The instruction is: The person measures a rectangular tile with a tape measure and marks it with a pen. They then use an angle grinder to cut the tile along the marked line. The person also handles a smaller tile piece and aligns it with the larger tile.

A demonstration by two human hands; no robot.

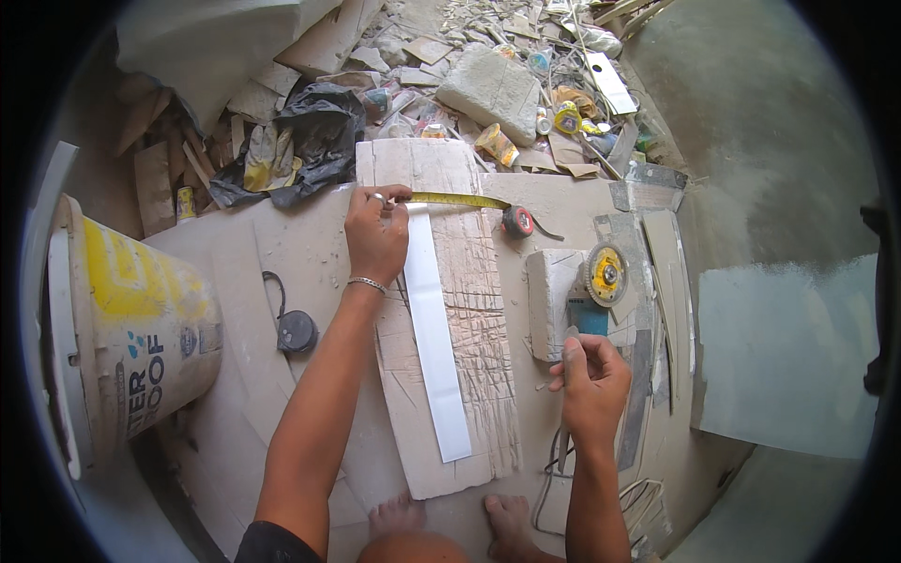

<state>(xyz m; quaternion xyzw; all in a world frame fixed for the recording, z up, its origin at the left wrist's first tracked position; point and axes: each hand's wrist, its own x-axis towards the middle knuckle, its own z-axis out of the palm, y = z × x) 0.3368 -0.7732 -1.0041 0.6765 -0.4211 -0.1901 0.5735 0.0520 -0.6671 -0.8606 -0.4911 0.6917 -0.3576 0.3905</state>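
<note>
Fingers, left hand [377, 235]: closed on end of yellow tape blade [455, 199], near far left corner of scored slab [483, 366]. Right hand [598, 389]: pinching slim grey item [571, 332], kind unclear. Tape case [517, 221]: just beyond slab's right edge. Advisable: blade flat, square to long edges. Pose: left outstretched, right nearer body, thumb uppermost.

The wide fisheye looks steeply down from the person's head, above the feet [511, 525], facing over the board [483, 328] toward the rubble [413, 52], farther off at the top. The left hand [378, 235] and right hand [593, 394] lie nearer, and the bucket [155, 319] bulges near the left rim.
</note>
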